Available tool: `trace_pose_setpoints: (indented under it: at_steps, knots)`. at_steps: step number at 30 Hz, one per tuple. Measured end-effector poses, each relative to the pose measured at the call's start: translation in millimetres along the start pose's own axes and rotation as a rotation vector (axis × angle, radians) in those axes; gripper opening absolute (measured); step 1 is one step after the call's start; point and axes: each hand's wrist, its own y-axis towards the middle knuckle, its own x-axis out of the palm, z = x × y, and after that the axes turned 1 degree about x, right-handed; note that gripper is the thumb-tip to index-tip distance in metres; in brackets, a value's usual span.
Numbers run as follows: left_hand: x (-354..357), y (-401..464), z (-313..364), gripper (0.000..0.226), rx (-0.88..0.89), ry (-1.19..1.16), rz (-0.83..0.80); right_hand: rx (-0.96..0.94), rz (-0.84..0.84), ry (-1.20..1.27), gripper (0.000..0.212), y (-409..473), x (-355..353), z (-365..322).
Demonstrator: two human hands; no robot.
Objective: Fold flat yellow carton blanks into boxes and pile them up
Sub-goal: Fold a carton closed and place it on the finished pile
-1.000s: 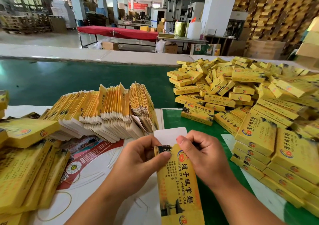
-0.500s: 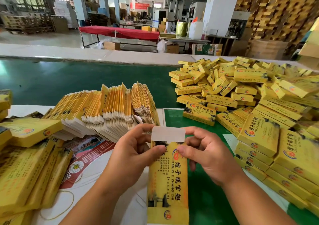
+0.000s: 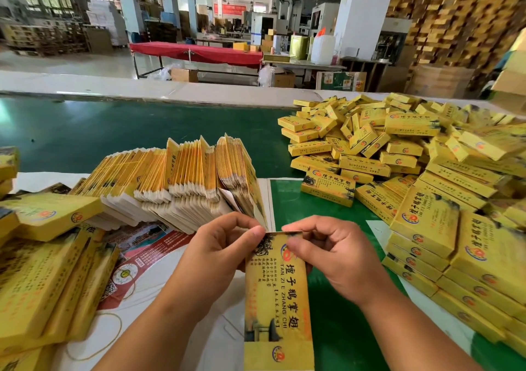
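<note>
I hold one yellow carton (image 3: 277, 302) upright in front of me, its printed face toward me. My left hand (image 3: 219, 254) grips its top left corner. My right hand (image 3: 331, 252) pinches its top right edge, thumb on the printed face. The top flap is folded out of sight. A fanned row of flat yellow blanks (image 3: 176, 177) stands just beyond my hands. A large heap of folded yellow boxes (image 3: 398, 148) lies to the right, with neater stacks (image 3: 461, 251) at the near right.
More yellow cartons (image 3: 42, 271) lie stacked at the left on a white printed sheet (image 3: 148, 259). A green table surface (image 3: 113, 131) stretches beyond the blanks. A red-covered table (image 3: 196, 51) and stacked boxes stand in the hall behind.
The white top flap that stood up above the carton has been folded down and no longer shows. Both hands closed in on the carton's top end.
</note>
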Motion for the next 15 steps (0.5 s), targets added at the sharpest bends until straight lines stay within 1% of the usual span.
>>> trace_pose_setpoints:
  at_steps: [4,5,8,10,12,13,14,15]
  knots:
    - [2,-2,1,0.019,0.011,0.037,-0.012,0.008,0.008,-0.07,0.034,1,0,0]
    - [3,-2,0,0.018,0.009,0.041,-0.006,0.016,0.009,-0.084,0.031,2,0,1]
    - [4,-4,2,0.012,0.011,0.098,0.025,0.054,-0.022,-0.1,0.012,3,-1,2]
    - [6,-5,4,0.017,-0.008,0.118,0.03,0.059,-0.024,-0.096,0.008,2,0,0]
    - [9,-6,5,0.023,-0.018,0.149,0.067,0.016,0.043,-0.16,0.009,0,4,-2]
    - [11,-6,5,0.025,-0.005,0.21,0.112,-0.02,0.1,-0.214,0.011,0,8,-2]
    - [13,-7,4,0.03,0.017,0.308,0.167,-0.06,0.169,-0.256,0.013,-1,11,-2]
    - [15,-8,3,0.039,0.039,0.426,0.208,-0.099,0.245,-0.281,0.015,-2,15,-2]
